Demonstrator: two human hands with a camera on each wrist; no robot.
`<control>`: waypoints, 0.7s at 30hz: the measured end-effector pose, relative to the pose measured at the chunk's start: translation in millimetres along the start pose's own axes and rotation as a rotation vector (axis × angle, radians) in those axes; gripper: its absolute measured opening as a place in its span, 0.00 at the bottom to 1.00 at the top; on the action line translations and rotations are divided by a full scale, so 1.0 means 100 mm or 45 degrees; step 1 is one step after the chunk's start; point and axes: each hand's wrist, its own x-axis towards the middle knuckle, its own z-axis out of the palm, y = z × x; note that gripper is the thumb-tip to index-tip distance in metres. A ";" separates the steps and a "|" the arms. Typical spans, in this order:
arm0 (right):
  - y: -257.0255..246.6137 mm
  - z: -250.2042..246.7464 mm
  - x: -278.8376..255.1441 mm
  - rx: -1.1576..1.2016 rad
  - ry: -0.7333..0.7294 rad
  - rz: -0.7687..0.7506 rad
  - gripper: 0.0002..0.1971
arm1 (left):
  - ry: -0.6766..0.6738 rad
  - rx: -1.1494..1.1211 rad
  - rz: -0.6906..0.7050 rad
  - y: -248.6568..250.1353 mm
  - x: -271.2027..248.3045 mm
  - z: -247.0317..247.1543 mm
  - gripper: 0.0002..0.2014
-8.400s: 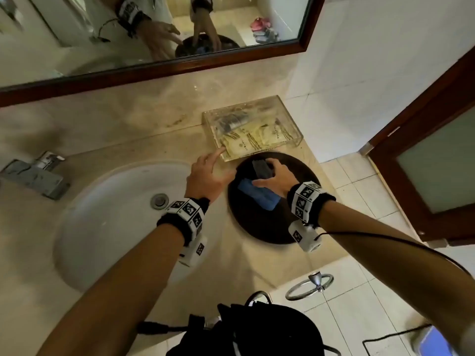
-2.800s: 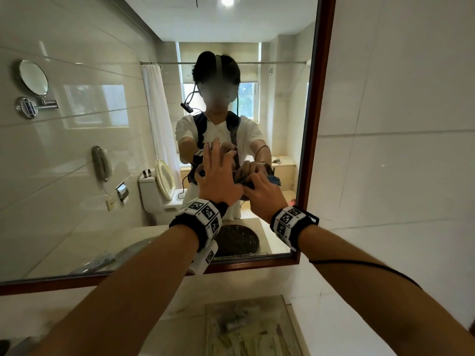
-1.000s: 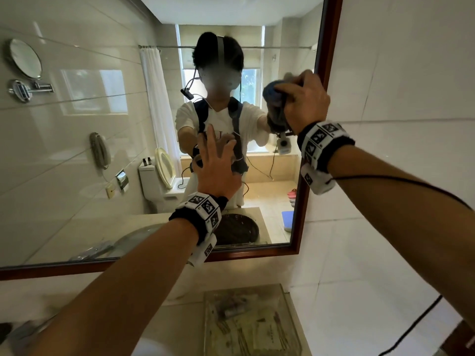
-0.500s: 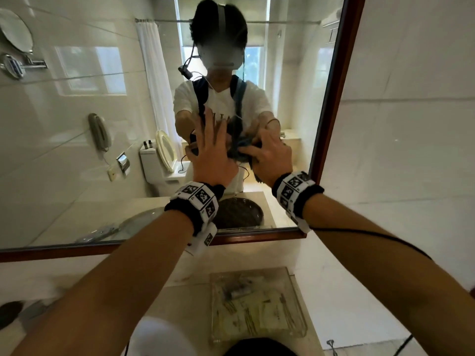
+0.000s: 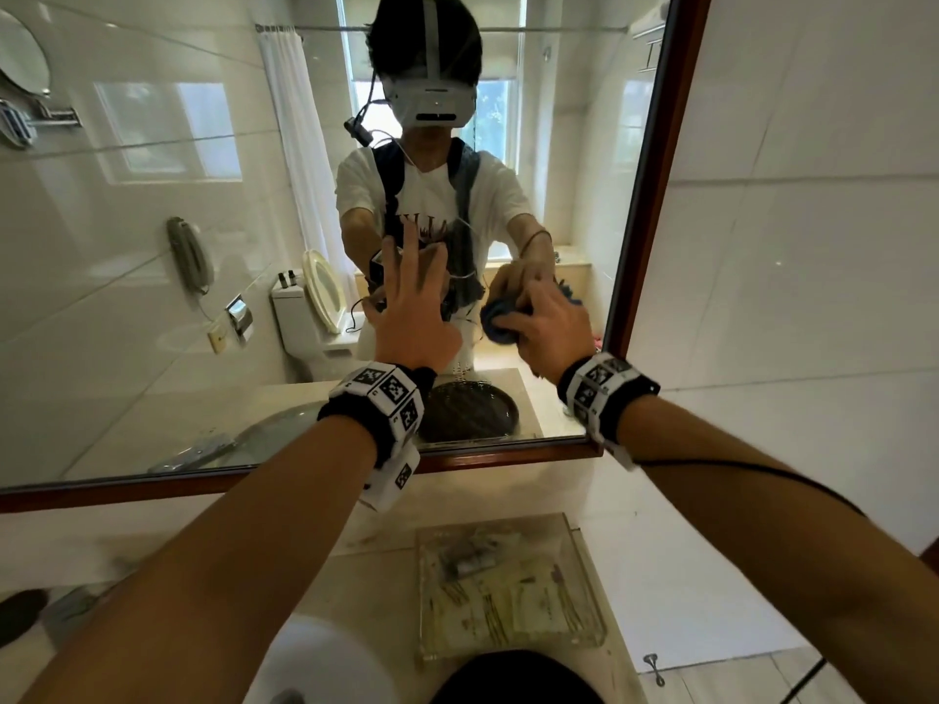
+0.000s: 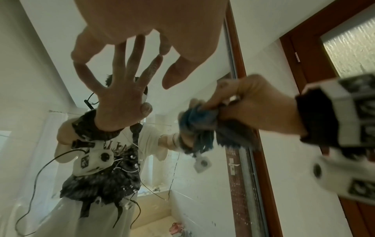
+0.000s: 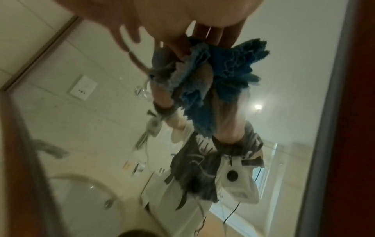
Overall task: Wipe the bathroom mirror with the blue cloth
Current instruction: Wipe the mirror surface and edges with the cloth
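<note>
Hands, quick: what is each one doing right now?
Left hand: open, fingers spread flat against the mirror, holding nothing.
Right hand: closed around the bunched blue cloth, pressing it to the glass.

- Showing pale glossy wall tiles (image 5: 792,205) on the right.
- Lying near, a beige stone counter (image 5: 355,576) bearing a clear tray (image 5: 589,637).
- Standing far right in the left wrist view, a dark wooden door (image 6: 304,52) with frosted glass.

A clear acrylic box (image 5: 510,584) of sachets is set on the marble table (image 5: 366,576), near the right edge. White wall tiles (image 5: 792,246) are seen at right. A wooden door frame (image 6: 300,52) with frosted glass (image 6: 351,46) is noted.
</note>
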 end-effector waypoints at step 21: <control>-0.03 0.52 -0.78 0.005 -0.337 0.058 0.15 | -0.036 0.158 0.063 -0.16 -0.38 0.37 0.42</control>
